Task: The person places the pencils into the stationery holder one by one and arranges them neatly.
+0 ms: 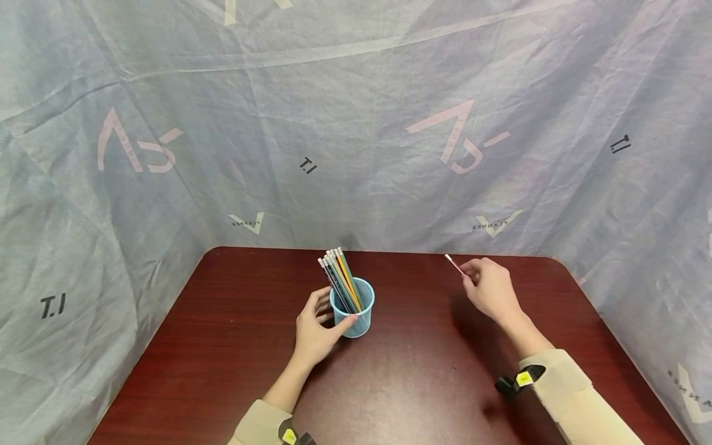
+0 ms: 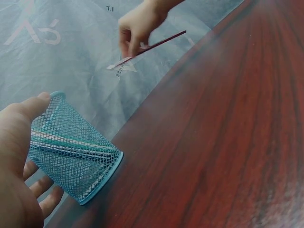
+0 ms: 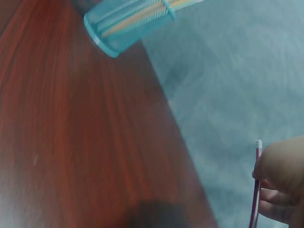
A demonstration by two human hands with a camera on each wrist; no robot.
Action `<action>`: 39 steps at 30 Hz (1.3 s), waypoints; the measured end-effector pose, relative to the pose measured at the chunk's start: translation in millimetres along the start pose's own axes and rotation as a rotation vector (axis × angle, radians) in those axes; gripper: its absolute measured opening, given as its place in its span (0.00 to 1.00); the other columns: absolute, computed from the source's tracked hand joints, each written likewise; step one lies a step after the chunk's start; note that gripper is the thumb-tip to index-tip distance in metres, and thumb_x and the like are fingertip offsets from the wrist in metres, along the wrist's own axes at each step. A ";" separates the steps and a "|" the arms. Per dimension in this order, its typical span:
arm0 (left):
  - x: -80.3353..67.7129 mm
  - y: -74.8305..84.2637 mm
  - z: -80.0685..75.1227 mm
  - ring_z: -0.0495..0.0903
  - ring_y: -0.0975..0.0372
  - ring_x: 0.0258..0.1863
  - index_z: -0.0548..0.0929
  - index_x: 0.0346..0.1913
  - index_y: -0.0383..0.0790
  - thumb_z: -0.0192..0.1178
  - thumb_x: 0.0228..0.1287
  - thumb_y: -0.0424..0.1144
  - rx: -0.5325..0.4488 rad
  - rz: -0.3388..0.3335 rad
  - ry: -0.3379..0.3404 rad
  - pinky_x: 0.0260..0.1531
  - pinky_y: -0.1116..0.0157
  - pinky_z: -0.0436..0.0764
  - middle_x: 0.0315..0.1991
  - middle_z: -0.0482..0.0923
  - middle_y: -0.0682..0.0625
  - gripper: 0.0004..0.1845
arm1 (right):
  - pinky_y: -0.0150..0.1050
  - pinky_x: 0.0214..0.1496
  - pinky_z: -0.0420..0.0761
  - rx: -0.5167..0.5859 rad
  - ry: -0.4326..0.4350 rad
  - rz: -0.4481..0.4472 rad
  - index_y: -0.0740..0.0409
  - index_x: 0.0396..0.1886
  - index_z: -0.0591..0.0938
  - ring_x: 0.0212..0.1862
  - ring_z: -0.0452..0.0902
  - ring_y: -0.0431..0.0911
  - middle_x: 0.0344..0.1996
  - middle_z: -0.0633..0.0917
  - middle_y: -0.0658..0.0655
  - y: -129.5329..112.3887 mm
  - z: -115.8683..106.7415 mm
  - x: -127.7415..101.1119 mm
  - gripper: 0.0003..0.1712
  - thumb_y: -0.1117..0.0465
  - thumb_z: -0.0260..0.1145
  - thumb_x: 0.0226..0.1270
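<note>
A light-blue mesh pencil cup (image 1: 360, 321) stands on the table with several pencils (image 1: 343, 281) leaning to the left in it, eraser ends up. My left hand (image 1: 316, 330) grips the cup from its left side, thumb at the near rim and fingers around the far side. In the left wrist view, the pencils show through the cup's mesh wall (image 2: 76, 147). To the right, my right hand (image 1: 491, 287) pinches a dark red pencil (image 1: 455, 264) above the table, apart from the cup. Its white eraser end (image 3: 259, 142) points up in the right wrist view.
The dark reddish-brown wooden table (image 1: 411, 383) has rounded far corners. A grey printed cloth (image 1: 356, 136) hangs behind it and along both sides. Each wrist bears a black strap (image 1: 520, 380) with a yellow label.
</note>
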State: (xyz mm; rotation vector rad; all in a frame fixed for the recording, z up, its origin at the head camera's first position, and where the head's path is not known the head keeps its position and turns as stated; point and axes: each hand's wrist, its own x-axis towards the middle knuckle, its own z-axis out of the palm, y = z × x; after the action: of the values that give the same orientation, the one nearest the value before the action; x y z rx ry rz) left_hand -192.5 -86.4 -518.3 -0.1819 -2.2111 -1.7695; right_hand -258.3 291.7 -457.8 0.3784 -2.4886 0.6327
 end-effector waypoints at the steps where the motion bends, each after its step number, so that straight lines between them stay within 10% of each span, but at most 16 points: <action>1: 0.0 0.0 -0.1 0.86 0.51 0.60 0.78 0.69 0.45 0.85 0.53 0.41 -0.001 0.001 0.000 0.57 0.50 0.89 0.60 0.87 0.44 0.40 | 0.47 0.35 0.81 0.013 0.014 -0.012 0.63 0.38 0.90 0.29 0.84 0.49 0.29 0.89 0.58 -5.8 0.2 3.6 0.07 0.71 0.71 0.60; 25: 1.3 -0.6 -1.0 0.87 0.52 0.58 0.79 0.68 0.45 0.85 0.52 0.42 0.011 0.010 0.006 0.56 0.51 0.89 0.58 0.88 0.44 0.40 | 0.34 0.40 0.91 0.641 0.091 -0.109 0.61 0.47 0.86 0.37 0.89 0.44 0.36 0.91 0.56 -171.5 14.5 64.9 0.09 0.70 0.72 0.70; 39: 1.4 -0.9 -0.5 0.88 0.51 0.58 0.79 0.68 0.44 0.85 0.52 0.43 0.004 0.019 0.003 0.55 0.48 0.90 0.57 0.88 0.43 0.39 | 0.35 0.41 0.91 0.551 -0.072 -0.144 0.58 0.48 0.85 0.40 0.90 0.46 0.38 0.90 0.56 -186.7 60.2 53.2 0.07 0.65 0.71 0.74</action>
State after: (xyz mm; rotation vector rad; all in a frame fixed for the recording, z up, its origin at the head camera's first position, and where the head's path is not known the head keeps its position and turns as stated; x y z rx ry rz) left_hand -194.0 -87.3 -518.6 -0.1987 -2.2027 -1.7541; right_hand -255.6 95.3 -405.8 0.7854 -2.2903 1.2604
